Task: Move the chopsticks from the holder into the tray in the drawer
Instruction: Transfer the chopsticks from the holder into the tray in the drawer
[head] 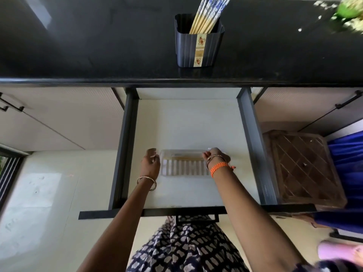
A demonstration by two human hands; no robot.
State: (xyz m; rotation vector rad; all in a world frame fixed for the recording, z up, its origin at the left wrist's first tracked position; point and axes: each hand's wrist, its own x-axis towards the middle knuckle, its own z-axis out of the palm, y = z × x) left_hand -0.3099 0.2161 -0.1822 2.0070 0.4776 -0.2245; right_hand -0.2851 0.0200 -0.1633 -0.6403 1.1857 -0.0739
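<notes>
A dark ribbed holder [198,48] stands on the black counter, with several chopsticks [208,14] upright in it, bamboo-coloured with blue-and-white tops. Below, the drawer [188,122] is pulled out. A clear ridged tray [184,165] lies on its white floor near the front, and something thin and yellowish lies along the tray's far edge. My left hand [150,163] holds the tray's left end. My right hand [215,157] holds its right end, fingers curled over the rim.
The black counter [98,46] has a green blurred object [347,8] at its far right. A brown wooden box [302,167] stands right of the drawer, beside blue cloth [347,165]. Cream cabinet doors flank the drawer.
</notes>
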